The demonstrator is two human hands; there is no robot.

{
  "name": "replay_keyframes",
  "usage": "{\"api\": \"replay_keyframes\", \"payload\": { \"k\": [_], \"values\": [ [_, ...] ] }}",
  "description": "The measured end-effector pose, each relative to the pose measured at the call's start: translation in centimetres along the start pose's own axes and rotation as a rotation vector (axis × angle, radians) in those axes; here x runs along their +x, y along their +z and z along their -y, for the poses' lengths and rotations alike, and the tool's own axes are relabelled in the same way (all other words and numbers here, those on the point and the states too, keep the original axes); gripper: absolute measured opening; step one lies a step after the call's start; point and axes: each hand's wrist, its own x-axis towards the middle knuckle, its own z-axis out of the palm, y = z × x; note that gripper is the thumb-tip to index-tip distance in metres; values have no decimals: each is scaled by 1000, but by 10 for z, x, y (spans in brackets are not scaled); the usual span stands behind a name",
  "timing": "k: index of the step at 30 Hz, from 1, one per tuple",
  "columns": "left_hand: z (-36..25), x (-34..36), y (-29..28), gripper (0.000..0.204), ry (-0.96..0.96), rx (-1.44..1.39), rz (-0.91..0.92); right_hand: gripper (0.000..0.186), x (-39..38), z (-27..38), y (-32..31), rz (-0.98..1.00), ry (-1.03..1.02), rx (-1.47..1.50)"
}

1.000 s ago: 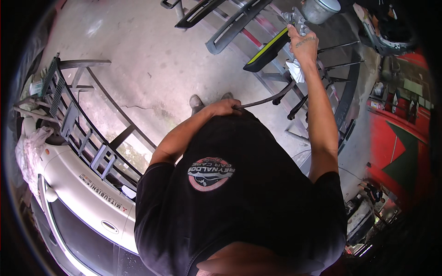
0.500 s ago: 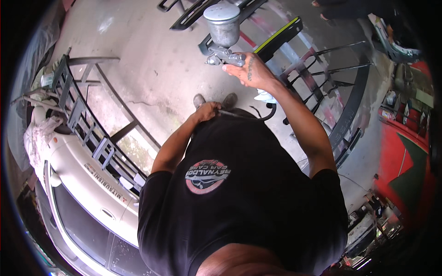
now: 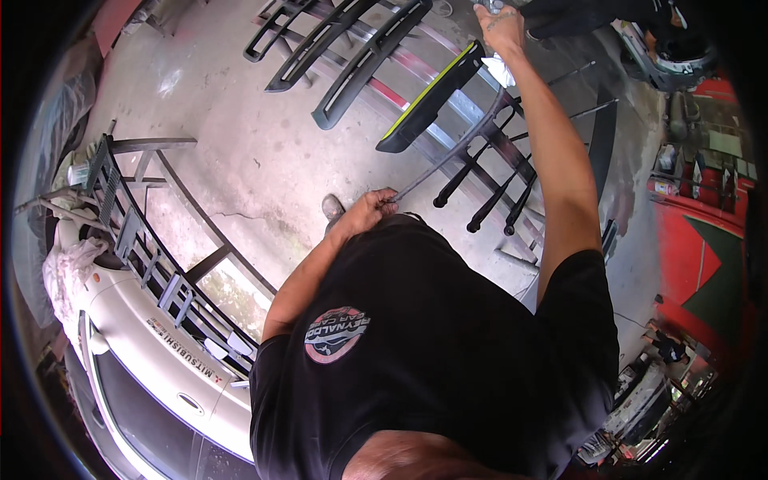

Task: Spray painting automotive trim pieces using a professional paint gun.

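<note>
At the top edge of the frame, the right hand [image 3: 503, 32] is wrapped around what looks like a metal spray gun [image 3: 495, 6], mostly cut off beyond the fingers. A dark hose [image 3: 446, 158] slants from below that wrist to the centre, gripped by the left hand [image 3: 368, 212]. A yellow-edged black panel [image 3: 434, 101] lies left of the hose.

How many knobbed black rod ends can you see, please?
3: the left knobbed end, nearest the left hand; the middle knobbed end; the right knobbed end. More may hide behind the right arm.
</note>
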Motion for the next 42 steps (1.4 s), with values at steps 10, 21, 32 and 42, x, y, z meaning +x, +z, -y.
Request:
{"api": "replay_keyframes", "payload": {
  "k": [10, 21, 32, 42],
  "values": [
    [49, -12, -16, 19, -161, 149, 77, 38, -135, 5, -38, 556, -125, 329],
    [53, -17, -15, 17, -105, 113, 170, 37, -154, 26, -55, 927, -83, 450],
    [-21, 10, 9, 12, -37, 7, -22, 47, 21, 1, 0, 43, -94, 155],
    [-1, 13, 8, 15, 16, 45, -41, 29, 4, 39, -11, 625, -68, 361]
  ]
}}
